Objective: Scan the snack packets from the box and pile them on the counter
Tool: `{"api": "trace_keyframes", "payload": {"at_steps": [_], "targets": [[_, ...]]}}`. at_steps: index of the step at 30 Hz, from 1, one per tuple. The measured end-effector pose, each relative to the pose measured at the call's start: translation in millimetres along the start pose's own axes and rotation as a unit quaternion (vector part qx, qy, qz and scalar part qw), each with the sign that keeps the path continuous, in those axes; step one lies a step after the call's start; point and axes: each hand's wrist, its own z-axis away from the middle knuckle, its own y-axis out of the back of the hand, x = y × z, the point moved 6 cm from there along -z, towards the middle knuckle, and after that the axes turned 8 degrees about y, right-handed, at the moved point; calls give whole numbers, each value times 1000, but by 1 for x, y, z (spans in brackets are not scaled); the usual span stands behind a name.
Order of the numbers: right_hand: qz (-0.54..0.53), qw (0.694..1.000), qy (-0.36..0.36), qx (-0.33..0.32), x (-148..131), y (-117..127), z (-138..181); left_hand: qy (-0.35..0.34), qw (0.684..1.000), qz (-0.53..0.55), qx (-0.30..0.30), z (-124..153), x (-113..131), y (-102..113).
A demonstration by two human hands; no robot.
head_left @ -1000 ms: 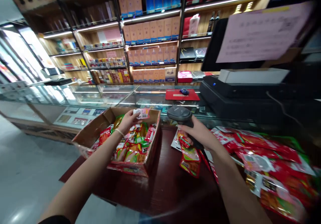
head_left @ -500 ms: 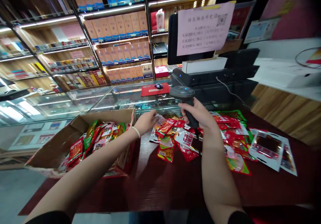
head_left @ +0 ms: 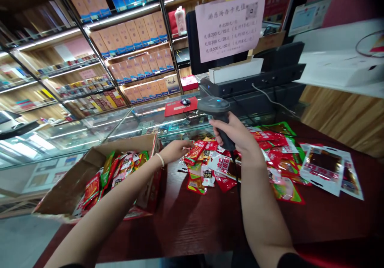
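My right hand grips a black barcode scanner by its handle, head pointing away over the counter. My left hand reaches from the cardboard box to the pile of red and green snack packets on the dark red table; its fingers lie stretched out and touch a red packet at the pile's left edge. The box on the left holds several similar packets.
More packets spread across the table to the right. Behind stand a cash register with monitor and a pink notice, a glass counter with a red mouse pad, and shelves of boxed goods.
My left hand put a small packet into the box area, then moved right to the pile on the table. The view swung right; the scanner stayed in my right hand.
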Motion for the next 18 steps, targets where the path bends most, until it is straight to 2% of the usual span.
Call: {"api": "trace_keyframes", "payload": {"at_steps": [2,5,8,10,15,18], "targets": [[-2,1000,5,-7,0,-4,-1,22,999,23,41,6,0,27],[-9,999,0,-30,2,-16,-2,58,987,50,141,27,-10,72],[-20,998,-14,-59,4,-37,-2,87,963,49,251,58,-38,113],[-28,997,-17,-73,6,-54,-2,112,951,39,285,76,-65,132],[-29,992,-41,-112,23,-101,1,191,940,76,270,101,-136,145],[-9,988,-61,-141,38,-125,4,218,938,60,264,107,-161,141]]}}
